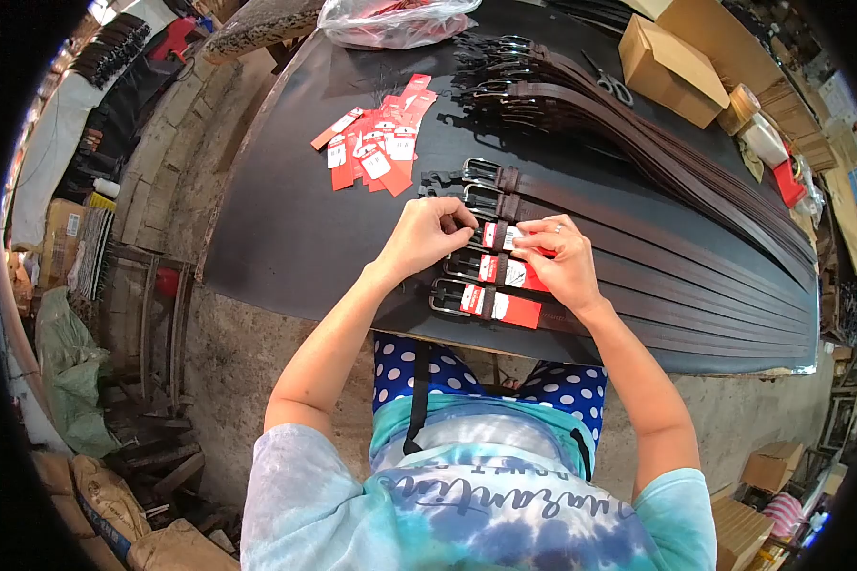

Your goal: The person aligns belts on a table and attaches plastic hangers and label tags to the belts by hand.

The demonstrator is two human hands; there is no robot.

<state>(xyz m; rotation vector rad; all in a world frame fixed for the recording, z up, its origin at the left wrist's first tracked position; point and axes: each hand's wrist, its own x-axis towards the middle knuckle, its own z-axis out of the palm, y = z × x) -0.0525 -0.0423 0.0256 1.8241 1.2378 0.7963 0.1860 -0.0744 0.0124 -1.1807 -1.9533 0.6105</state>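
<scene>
Right hand: mine [564, 259], grasping the edge of a red-and-white tag [490, 234], probably to keep it straight across its belt.
Left hand: mine [423, 234], fingers curled together by the buckles; I cannot tell whether they pinch anything.
Tagged belts: three tags, each under a dark loop [488, 304], which seems to hold it flat.
Near row: about five belts [638, 255], buckles aligned, likely for easy reach; my hands hide some.
Loose tags [376, 160]: one overlapping pile, too many to count.
Far belts [628, 124]: one uncountable bundle.
Beyond: one pair of scissors [622, 91], one open carton [674, 74], one plastic bag [395, 29].
</scene>
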